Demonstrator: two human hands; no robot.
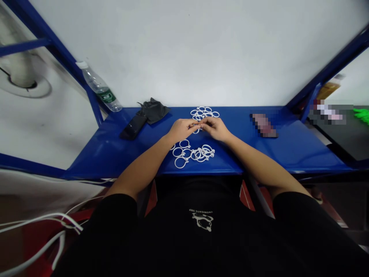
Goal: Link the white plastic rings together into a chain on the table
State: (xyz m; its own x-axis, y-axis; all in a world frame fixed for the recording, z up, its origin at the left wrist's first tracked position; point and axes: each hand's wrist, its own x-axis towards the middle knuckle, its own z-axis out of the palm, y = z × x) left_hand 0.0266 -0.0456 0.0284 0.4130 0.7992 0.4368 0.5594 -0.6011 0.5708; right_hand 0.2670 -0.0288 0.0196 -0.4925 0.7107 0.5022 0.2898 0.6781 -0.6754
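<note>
My left hand [181, 130] and my right hand [215, 128] meet fingertip to fingertip over the middle of the blue table [288, 150]. Both are closed in a pinch on a white plastic ring [197, 128] between them. Just beyond the hands lies a pile of loose white rings [204, 113]. Nearer to me, by the table's front edge, sits a second cluster of white rings [192, 154], some seemingly linked together.
A black phone [133, 127] and a crumpled black cloth [152, 109] lie at the table's back left. A plastic water bottle [99, 87] leans against the blue frame post. A blurred pinkish object [263, 125] lies at the right. White cables [43, 234] hang lower left.
</note>
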